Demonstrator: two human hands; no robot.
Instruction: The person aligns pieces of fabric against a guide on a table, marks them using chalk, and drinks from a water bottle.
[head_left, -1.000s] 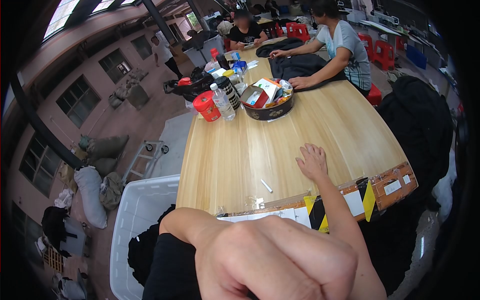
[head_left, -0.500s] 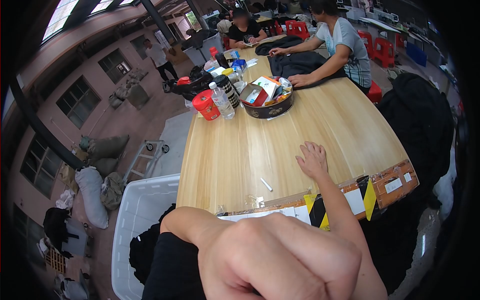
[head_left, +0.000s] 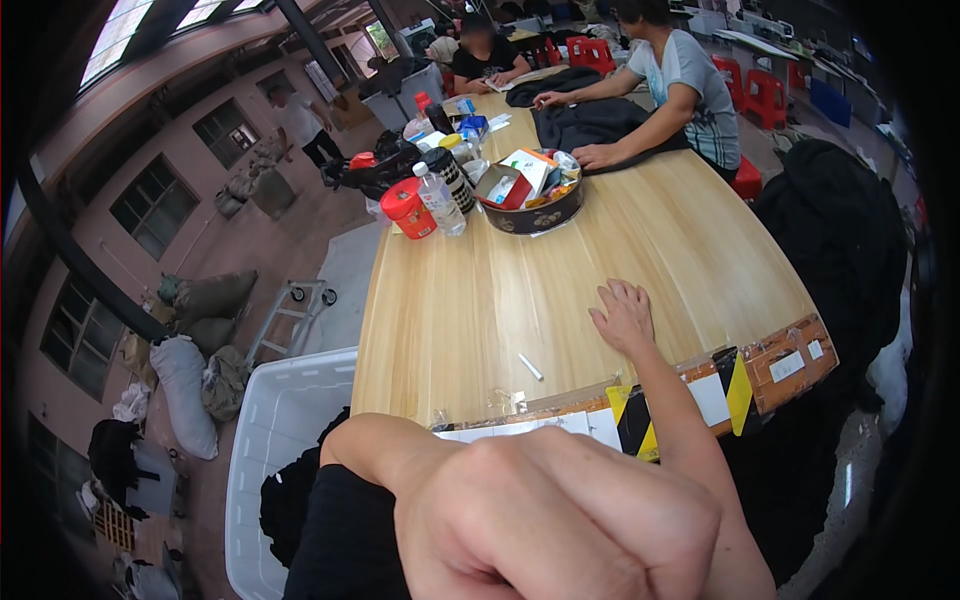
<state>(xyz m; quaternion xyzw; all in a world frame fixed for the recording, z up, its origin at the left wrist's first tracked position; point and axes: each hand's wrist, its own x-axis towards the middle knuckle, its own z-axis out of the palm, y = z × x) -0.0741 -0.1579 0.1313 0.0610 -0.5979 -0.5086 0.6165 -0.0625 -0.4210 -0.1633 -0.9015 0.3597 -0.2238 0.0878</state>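
Observation:
My right hand (head_left: pixel 625 315) lies palm down on the wooden table (head_left: pixel 700 260), its fingers slightly spread and nothing under them that shows. Very close to the camera, my left hand (head_left: pixel 560 510) fills the bottom centre. It looks closed, with bent knuckles showing; its fingertips are out of view and I see no object in it. A short white stick (head_left: pixel 531 367) lies on the table to the left of my right hand. White paper and yellow-black tape (head_left: pixel 739 391) run along the near table edge.
A round tin (head_left: pixel 532 212) of small items, a clear bottle (head_left: pixel 440 204) and a red canister (head_left: pixel 409 209) stand farther back. One person (head_left: pixel 690 95) handles dark cloth (head_left: pixel 600 130); another (head_left: pixel 485 62) sits behind. A white bin (head_left: pixel 250 470) is at left.
The person standing in the background at left has shifted position and posture. The view has moved very slightly; my hands stay where they were.

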